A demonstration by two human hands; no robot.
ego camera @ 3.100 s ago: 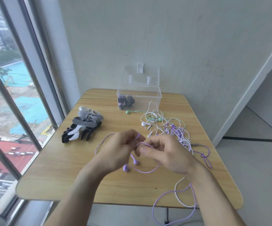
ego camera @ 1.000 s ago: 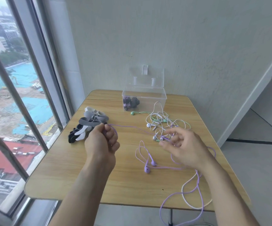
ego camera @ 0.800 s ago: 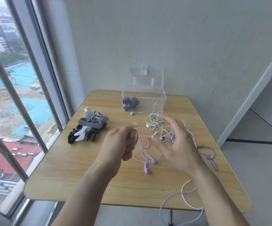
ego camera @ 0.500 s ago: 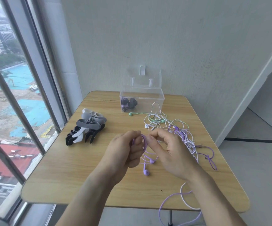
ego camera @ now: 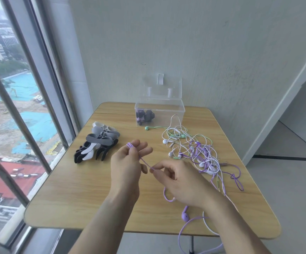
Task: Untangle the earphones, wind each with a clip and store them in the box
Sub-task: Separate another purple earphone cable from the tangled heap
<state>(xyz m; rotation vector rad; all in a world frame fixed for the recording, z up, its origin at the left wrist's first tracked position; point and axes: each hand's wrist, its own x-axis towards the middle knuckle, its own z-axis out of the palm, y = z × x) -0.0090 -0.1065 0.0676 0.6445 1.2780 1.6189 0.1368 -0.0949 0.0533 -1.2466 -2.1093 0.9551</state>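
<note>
- Both hands work one purple earphone cord above the middle of the table: the left hand has the cord looped around its raised fingers, and the right hand pinches the same cord between thumb and forefinger, so it runs taut between the two.
- Wooden table with rounded corners stands against a pale wall, beside a tall window on the left.
- Clear plastic box sits at the far edge of the table with its lid standing open; one dark bundle already lies in its left end.
- Tangled earphones, white, green and purple, lie in a heap right of centre, near the box but apart from it.
- Pile of clips, black, grey and white, lies on the left part of the table, near the window.
- Beyond the right hand, the purple cord trails down under the wrist and over the near table edge.
- One purple earbud rests on the table just below the right wrist.
- One green earbud lies alone just in front of the box.
</note>
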